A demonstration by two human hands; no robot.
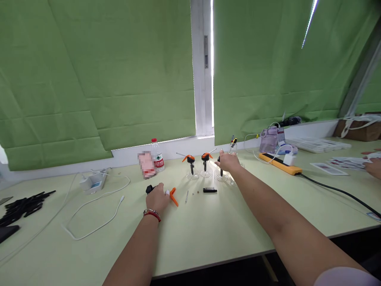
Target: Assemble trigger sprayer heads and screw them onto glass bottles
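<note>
My left hand [157, 198] lies low over the table with its fingers curled on a black part [149, 189], mostly hidden beneath the hand. Just right of its thumb is an orange angled lever [173, 196]. My right hand [229, 161] is closed around the top of a black upright assembly [221, 172] on a clear round base. Two similar black uprights with orange levers, one at the left [191, 163] and one in the middle [205, 162], stand beside it on clear bases. A metal pin [187, 196], a coil spring [210, 188] and a black cylindrical piece [210, 191] lie in front.
A water bottle [157, 157] stands near the wall beside a blurred pink item [147, 165]. White cables [89, 234] and black strips [26, 204] lie left. An orange power strip [279, 164], purple bottle [268, 140] and another person's hand [374, 167] are right.
</note>
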